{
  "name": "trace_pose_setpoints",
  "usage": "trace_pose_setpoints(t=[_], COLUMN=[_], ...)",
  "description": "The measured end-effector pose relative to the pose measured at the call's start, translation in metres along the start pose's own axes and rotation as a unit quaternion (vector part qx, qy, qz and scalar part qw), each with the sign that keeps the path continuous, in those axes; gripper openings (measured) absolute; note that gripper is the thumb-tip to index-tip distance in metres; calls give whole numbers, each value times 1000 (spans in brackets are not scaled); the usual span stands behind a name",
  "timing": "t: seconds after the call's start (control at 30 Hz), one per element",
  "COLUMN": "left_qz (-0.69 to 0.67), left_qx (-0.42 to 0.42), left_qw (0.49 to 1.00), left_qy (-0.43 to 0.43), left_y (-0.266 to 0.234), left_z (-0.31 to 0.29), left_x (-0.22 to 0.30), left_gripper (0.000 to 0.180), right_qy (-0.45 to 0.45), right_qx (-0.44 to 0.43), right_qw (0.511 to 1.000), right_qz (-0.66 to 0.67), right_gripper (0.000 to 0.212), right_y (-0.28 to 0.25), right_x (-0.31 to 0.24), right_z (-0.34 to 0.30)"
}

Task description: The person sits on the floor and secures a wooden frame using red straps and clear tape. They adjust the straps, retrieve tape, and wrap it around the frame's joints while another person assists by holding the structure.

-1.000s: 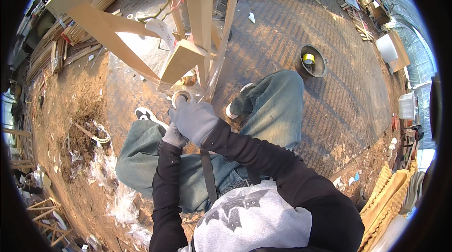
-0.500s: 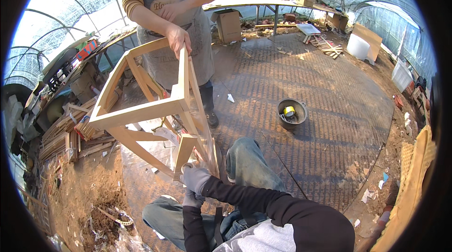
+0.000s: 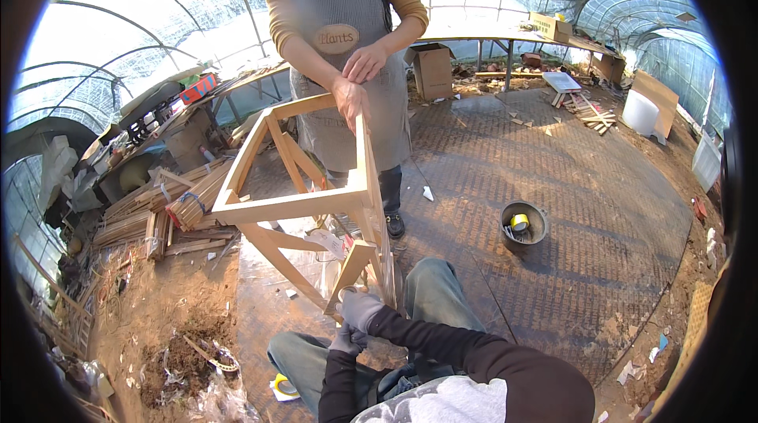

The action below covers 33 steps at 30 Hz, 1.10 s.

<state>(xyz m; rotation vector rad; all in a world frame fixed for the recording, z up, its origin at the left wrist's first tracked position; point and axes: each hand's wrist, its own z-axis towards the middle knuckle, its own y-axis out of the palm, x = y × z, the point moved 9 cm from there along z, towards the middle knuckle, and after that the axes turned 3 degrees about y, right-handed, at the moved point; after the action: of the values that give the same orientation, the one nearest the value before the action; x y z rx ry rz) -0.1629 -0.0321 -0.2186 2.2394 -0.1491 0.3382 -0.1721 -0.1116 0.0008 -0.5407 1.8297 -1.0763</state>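
A light wooden frame (image 3: 292,206) of joined bars stands tilted before me, clear film hanging along its right side. My gloved right hand (image 3: 362,309) is closed at the lower end of the frame's near leg (image 3: 349,271). At its fingertips shows a pale ring-shaped thing (image 3: 346,293), partly hidden, its kind unclear. My gloved left hand (image 3: 347,338) is curled just below the right one; whatever it holds is hidden. Across from me a person in a striped apron rests one hand (image 3: 349,99) on the frame's top corner, the other hand (image 3: 365,63) laid over that forearm.
A black bucket (image 3: 524,224) with a yellow tape roll stands on the dark floor sheet to the right. Another yellow tape roll (image 3: 284,385) lies by my left knee. Wood strips (image 3: 130,218) are piled at left. A long table (image 3: 466,33) and cardboard box (image 3: 430,71) stand behind.
The view has shifted, so the whole scene sits farther right and lower. The tape roll by my left knee has come into sight. Both my hands stay at the same frame leg.
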Motion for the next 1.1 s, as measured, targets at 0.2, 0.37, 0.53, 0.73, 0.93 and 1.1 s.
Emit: trace_pose_setpoints(t=[0.2,0.37,0.53,0.73,0.93,1.1], left_qz=[-14,-80,-64,-39,-72,9], left_qx=[-88,-42,-76,-164,-119,-129], left_qw=[995,993,992,985,989,989], left_qy=[-51,-80,-75,-36,53,67], left_y=[15,1,1,20,14,31], left_z=[-18,-15,-11,-24,-19,-24], left_x=[-5,-9,-6,6,22,32], left_gripper=[42,46,43,31,29,17], right_qy=[-17,-80,-96,-45,-100,-7], right_qx=[-35,-19,-19,-37,-1,25], right_qw=[999,996,994,998,995,999], right_qz=[25,-26,-49,10,-16,-27], right_gripper=[39,39,38,32,29,30], right_y=[-10,-5,-3,-4,3,-8], right_x=[-13,-18,-14,-14,-21,-16], right_z=[-7,-4,0,7,17,27])
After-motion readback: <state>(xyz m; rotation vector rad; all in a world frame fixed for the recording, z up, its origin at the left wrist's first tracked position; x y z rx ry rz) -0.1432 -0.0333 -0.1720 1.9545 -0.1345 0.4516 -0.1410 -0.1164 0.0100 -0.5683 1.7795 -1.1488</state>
